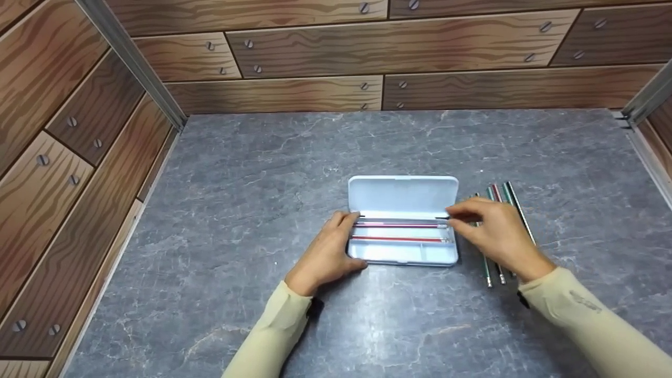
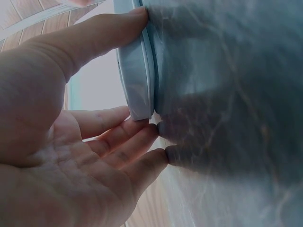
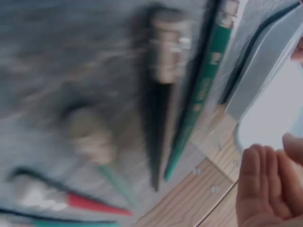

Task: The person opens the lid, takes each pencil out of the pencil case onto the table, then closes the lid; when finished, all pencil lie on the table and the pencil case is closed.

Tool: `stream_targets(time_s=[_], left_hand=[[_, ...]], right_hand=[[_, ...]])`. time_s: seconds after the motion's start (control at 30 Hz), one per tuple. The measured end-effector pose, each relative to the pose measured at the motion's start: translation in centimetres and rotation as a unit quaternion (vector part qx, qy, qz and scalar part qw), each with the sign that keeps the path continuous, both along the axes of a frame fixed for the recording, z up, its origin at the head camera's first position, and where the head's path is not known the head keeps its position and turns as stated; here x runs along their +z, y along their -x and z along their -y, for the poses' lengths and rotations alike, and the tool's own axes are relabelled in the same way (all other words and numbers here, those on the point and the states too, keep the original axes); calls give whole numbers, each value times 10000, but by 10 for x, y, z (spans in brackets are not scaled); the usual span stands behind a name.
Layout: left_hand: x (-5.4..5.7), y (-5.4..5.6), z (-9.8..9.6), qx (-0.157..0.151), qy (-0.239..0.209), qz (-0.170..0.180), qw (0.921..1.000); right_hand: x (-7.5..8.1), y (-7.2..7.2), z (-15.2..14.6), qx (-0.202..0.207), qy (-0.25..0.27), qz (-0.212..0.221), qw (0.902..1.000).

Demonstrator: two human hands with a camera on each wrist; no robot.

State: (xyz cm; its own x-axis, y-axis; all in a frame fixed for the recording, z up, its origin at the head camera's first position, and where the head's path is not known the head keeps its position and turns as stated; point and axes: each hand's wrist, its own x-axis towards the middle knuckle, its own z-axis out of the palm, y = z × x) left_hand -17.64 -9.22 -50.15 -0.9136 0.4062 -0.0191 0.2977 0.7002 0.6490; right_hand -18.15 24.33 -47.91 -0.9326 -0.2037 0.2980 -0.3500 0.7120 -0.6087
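A white plastic pencil case (image 1: 404, 254) lies with its lid (image 1: 403, 194) raised at the back. Inside, a dark red pencil (image 1: 399, 226) and a red pencil (image 1: 396, 239) lie lengthwise, their eraser ends to the right. My left hand (image 1: 328, 247) holds the case's left end, thumb at the front edge and fingers at the side and back. At the right end, my right hand (image 1: 493, 226) hovers beside the hinge and the pencils' eraser ends. A gap shows between its thumb and fingers, and nothing is visible in them.
Several loose pencils lie right of the case, partly under my right hand; a green pencil (image 3: 201, 94) and a black pencil (image 3: 163, 113) are among them. The grey marbled tabletop (image 1: 252, 173) meets wood-patterned walls (image 1: 315, 50) at the back and sides.
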Motion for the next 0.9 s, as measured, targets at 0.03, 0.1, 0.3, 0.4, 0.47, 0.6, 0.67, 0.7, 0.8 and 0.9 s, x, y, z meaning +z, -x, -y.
stream_targets(time_s=[0.03, 0.1, 0.3, 0.4, 0.47, 0.6, 0.67, 0.7, 0.8, 0.9], left_hand=[[0, 0, 0, 0, -5, -13, 10000], [0, 0, 1, -15, 0, -32, 10000], [-1, -1, 1, 4, 19, -41, 10000], [-2, -1, 0, -2, 15, -27, 10000], [-2, -1, 0, -13, 6, -1, 10000], [-1, -1, 0, -1, -15, -21, 10000], [0, 0, 0, 5, -27, -54, 10000], [0, 0, 1, 3, -22, -81, 10000], [0, 0, 1, -16, -41, -82, 10000], [-1, 0, 1, -17, -38, -100, 9999]], right_hand=[[0, 1, 4, 152, -18, 19, 9999], [0, 1, 11, 453, -83, 147, 9988], [-6, 7, 21, 1204, -380, 615, 9901], [-8, 9, 23, 1423, -619, 752, 9850], [-9, 10, 23, 1522, -721, 846, 9821], [-10, 14, 25, 1618, -647, 995, 9797], [-9, 16, 26, 1652, -545, 1066, 9790], [-9, 17, 26, 1670, -500, 1117, 9783], [-8, 18, 26, 1717, -474, 1309, 9753], [-8, 19, 26, 1752, -482, 1418, 9731]])
